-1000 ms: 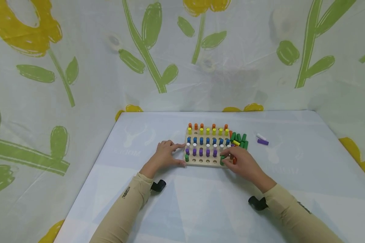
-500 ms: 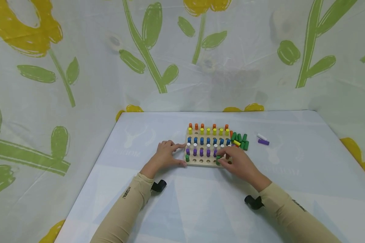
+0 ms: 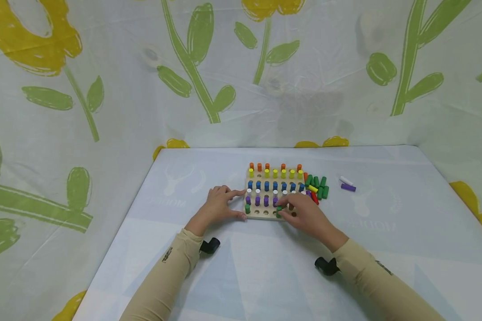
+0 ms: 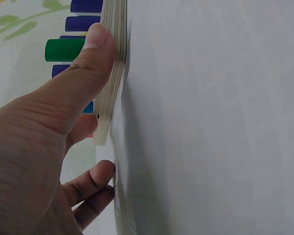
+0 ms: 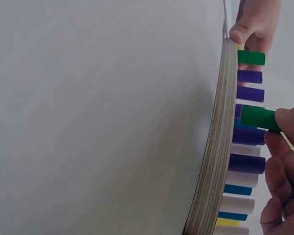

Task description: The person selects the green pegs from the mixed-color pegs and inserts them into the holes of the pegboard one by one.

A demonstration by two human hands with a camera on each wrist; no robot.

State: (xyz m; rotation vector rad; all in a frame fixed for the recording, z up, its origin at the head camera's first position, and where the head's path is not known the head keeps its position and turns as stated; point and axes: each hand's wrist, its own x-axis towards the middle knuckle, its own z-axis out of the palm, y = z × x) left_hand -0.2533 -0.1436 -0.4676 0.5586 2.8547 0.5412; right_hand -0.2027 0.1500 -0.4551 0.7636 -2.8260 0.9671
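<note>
A wooden peg board (image 3: pixel 263 218) lies flat, with rows of orange, yellow, blue, white and purple pegs standing in it. My right hand (image 3: pixel 305 215) pinches a green peg (image 5: pixel 257 117) upright between thumb and fingertips, close over the front row. Another green peg (image 3: pixel 247 208) stands at that row's left end, and bare holes show between the two. At the board's left side, my left hand (image 3: pixel 218 206) has its thumb against the front corner and its index fingertip at the left edge. Its other fingers extend loosely in the left wrist view.
Several loose green pegs (image 3: pixel 315 181) lie against the board's right side, with a yellow peg (image 3: pixel 312 189) and a red peg (image 3: pixel 315 199). Farther right, a white peg (image 3: pixel 346 180) and a purple peg (image 3: pixel 348 187) lie on the table (image 3: pixel 241 267).
My right hand has moved left along the front row, carrying the green peg. This uncovers the red peg beside the board. The left hand stays where it was.
</note>
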